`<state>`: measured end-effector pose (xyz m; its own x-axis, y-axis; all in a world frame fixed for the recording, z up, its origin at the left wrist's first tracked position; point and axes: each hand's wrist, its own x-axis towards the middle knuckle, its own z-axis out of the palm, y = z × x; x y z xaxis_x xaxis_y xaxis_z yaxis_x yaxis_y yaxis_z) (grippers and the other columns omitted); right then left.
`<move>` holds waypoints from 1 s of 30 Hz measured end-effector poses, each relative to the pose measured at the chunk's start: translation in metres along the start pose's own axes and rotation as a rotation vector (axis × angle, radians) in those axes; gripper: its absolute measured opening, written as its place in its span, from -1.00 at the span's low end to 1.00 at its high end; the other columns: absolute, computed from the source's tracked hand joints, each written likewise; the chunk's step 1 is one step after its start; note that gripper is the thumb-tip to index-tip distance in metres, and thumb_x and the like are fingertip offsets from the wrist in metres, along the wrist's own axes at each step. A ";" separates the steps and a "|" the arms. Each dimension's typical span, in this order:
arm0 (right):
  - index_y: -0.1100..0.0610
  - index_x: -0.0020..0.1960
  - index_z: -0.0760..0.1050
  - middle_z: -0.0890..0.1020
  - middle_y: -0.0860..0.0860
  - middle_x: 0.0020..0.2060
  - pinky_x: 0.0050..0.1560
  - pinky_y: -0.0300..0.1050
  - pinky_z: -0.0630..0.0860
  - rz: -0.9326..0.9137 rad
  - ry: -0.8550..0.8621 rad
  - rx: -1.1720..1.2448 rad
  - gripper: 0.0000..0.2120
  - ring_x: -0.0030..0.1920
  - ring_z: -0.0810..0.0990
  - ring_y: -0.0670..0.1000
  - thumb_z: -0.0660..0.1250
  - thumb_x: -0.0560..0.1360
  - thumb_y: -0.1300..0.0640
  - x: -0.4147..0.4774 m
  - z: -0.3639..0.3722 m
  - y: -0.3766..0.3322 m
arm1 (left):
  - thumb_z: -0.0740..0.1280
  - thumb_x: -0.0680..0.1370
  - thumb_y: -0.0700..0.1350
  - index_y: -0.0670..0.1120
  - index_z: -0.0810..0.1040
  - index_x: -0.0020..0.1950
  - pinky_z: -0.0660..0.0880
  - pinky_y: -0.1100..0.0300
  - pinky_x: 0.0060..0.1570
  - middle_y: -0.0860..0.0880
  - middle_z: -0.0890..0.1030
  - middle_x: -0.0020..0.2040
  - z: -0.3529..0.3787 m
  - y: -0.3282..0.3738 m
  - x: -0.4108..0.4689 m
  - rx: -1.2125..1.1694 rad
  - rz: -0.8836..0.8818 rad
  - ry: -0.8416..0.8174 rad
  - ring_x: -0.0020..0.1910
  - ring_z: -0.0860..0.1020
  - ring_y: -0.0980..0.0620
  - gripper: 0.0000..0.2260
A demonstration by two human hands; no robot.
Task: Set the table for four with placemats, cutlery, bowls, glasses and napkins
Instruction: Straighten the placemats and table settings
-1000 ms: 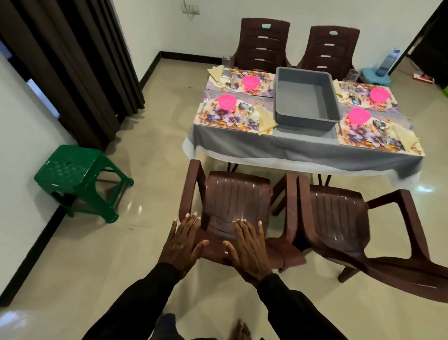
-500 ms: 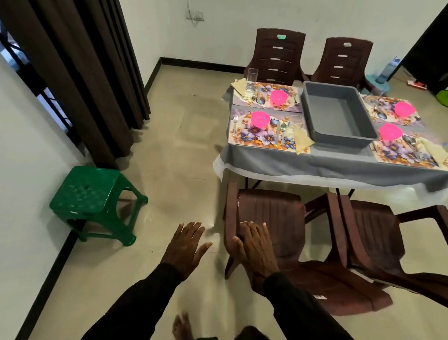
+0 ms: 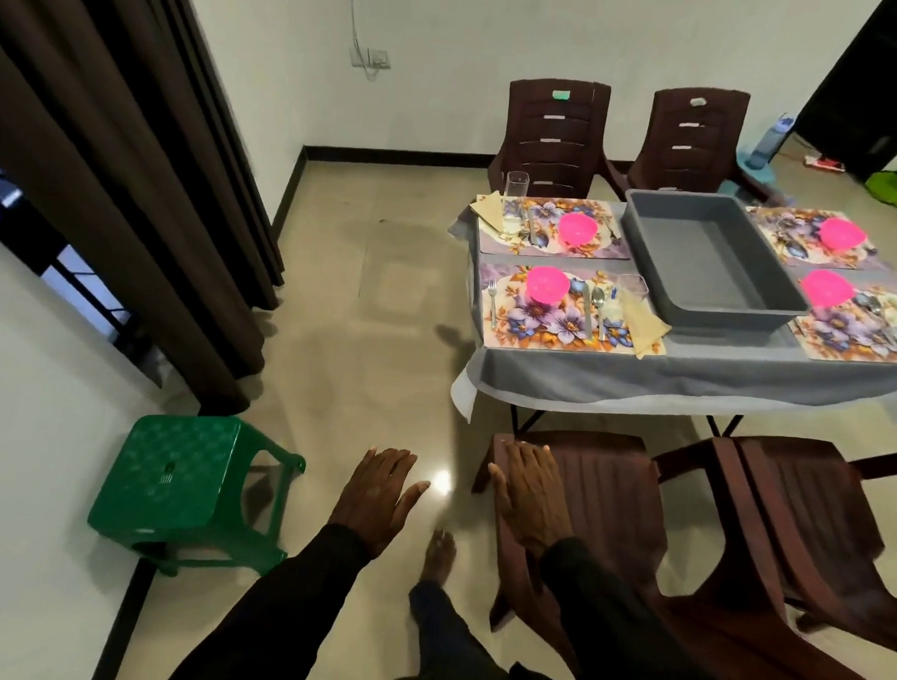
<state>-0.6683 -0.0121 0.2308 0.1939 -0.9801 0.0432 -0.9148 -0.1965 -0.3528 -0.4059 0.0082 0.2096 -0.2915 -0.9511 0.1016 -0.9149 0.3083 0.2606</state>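
Pink bowls (image 3: 546, 284): four on four placemats (image 3: 555, 313); left hand (image 3: 378, 496) and right hand (image 3: 529, 492) spread.

Walls: you've got plain white all round, with a dark skirting strip (image 3: 393, 156) at the foot.
Floor: glossy beige tiles (image 3: 363, 367), and a bright glare spot (image 3: 443, 479) right below you.
Curtain: dark brown drapes (image 3: 120, 161) hang on your left, beside a barred window (image 3: 63, 276).
Stool: a green plastic stool (image 3: 183, 487) stands by the left wall.
Chairs: two brown plastic chairs (image 3: 555, 133) at the far wall, two more (image 3: 609, 501) near you.
Socket: a wall outlet (image 3: 370, 57) with a cable hanging.
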 end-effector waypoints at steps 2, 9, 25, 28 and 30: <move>0.14 0.35 0.47 0.56 0.10 0.23 0.50 0.18 0.29 0.026 0.003 0.000 -0.41 0.29 0.51 0.11 -0.16 0.67 -0.17 0.037 0.007 0.002 | -0.06 0.71 0.22 -0.10 0.52 0.38 0.30 -0.03 0.50 -0.05 0.59 0.30 0.001 -0.022 0.036 0.015 0.025 0.017 0.32 0.53 -0.03 -0.45; 0.17 0.25 0.50 0.63 0.16 0.10 0.27 0.20 0.54 0.069 0.114 0.019 -0.66 0.12 0.62 0.19 0.13 0.65 -0.01 0.159 0.007 0.013 | 0.05 0.71 0.17 -0.13 0.56 0.32 0.30 -0.01 0.47 -0.07 0.62 0.24 -0.001 -0.075 0.167 0.023 0.132 0.094 0.25 0.57 -0.06 -0.52; 0.24 0.32 0.51 0.63 0.19 0.15 0.15 0.09 0.58 0.304 0.058 -0.013 -0.38 0.11 0.61 0.21 -0.13 0.69 -0.15 0.329 0.022 0.020 | 0.09 0.70 0.13 -0.12 0.55 0.32 0.36 -0.03 0.45 -0.08 0.62 0.23 0.019 -0.161 0.408 -0.084 0.385 0.015 0.23 0.57 -0.05 -0.57; 0.22 0.38 0.46 0.59 0.19 0.23 0.22 0.10 0.52 0.431 -0.007 0.010 -0.42 0.19 0.56 0.23 -0.06 0.67 -0.17 0.358 0.040 0.024 | 0.12 0.68 0.12 -0.13 0.56 0.32 0.40 -0.04 0.43 -0.08 0.62 0.24 0.026 -0.180 0.462 -0.099 0.496 -0.049 0.25 0.57 -0.05 -0.58; 0.20 0.40 0.44 0.57 0.18 0.24 0.22 0.09 0.50 0.493 -0.003 -0.014 -0.47 0.21 0.53 0.23 0.04 0.63 -0.13 0.372 0.051 0.023 | 0.13 0.67 0.13 -0.14 0.55 0.34 0.41 -0.04 0.42 -0.11 0.62 0.26 0.028 -0.190 0.497 -0.098 0.550 -0.122 0.27 0.57 -0.08 -0.56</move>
<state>-0.5995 -0.3796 0.1909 -0.2623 -0.9564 -0.1287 -0.9027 0.2903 -0.3175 -0.3847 -0.5239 0.1834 -0.7531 -0.6433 0.1374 -0.5908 0.7533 0.2888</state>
